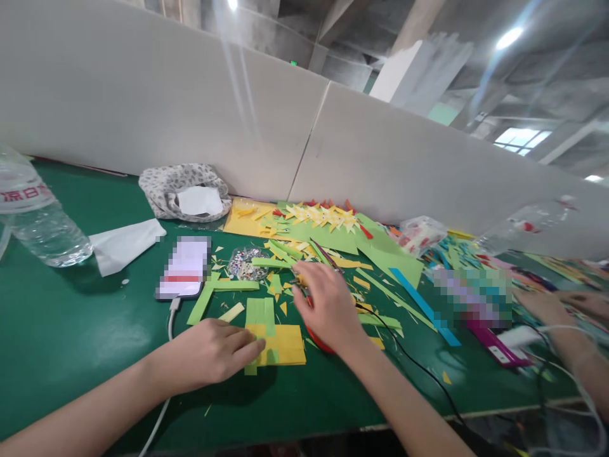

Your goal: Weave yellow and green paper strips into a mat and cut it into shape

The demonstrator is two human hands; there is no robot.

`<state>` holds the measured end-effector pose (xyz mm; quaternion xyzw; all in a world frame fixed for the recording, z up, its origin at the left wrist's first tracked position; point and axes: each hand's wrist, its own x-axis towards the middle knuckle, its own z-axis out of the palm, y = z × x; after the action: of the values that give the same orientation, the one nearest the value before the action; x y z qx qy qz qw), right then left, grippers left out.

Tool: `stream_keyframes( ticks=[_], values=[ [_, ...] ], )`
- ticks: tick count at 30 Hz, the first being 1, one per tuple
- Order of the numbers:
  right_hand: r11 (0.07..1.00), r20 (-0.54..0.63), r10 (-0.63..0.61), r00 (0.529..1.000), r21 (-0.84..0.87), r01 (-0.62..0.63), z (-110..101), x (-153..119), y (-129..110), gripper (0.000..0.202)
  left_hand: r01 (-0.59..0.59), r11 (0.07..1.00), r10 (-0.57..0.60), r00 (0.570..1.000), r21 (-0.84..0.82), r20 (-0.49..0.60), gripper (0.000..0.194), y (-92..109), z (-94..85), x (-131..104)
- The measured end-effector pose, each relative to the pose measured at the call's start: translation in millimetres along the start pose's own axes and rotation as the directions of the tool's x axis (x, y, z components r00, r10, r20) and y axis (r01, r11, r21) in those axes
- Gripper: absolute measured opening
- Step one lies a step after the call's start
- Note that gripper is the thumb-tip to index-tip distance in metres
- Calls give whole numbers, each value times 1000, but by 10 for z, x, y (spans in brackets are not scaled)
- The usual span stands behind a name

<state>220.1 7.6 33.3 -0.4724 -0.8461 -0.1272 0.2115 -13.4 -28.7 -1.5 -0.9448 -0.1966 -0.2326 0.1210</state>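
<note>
Yellow and light green paper strips (289,346) cross in a woven patch on the green table. My left hand (216,355) lies over its left side, fingers bent and pressed together on the paper, the thumb out of sight. Farther right, my right hand (326,304) hovers palm down above loose scraps, its fingers curved and apart. Under its palm shows part of a red curved object (318,341), mostly hidden. Just beyond the fingertips are green paper strips (280,254) and a clear dish of small multicoloured bits (247,263).
A phone (184,266) on a white cable lies left, near a water bottle (40,216) and white tissue (126,244). A spotted pouch (185,190) and woven yellow paper piece (323,217) sit by the partition. Another person's hands (547,308) are at right. A black cable crosses the table.
</note>
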Motion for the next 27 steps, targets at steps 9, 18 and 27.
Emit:
stream_keyframes(
  ticks=[9,18,27],
  values=[
    [841,288,542,790,-181,-510,44,-158,475,54,48,999,-49,997,9,53,19,-36,63,-10],
    [828,177,524,833,122,-547,70,-228,583,52,160,987,-161,986,24,51,23,-42,54,-2],
    [885,-71,323,944,377,-274,292,-281,203,42,144,988,-147,987,56,63,20,-54,35,-7]
  ],
)
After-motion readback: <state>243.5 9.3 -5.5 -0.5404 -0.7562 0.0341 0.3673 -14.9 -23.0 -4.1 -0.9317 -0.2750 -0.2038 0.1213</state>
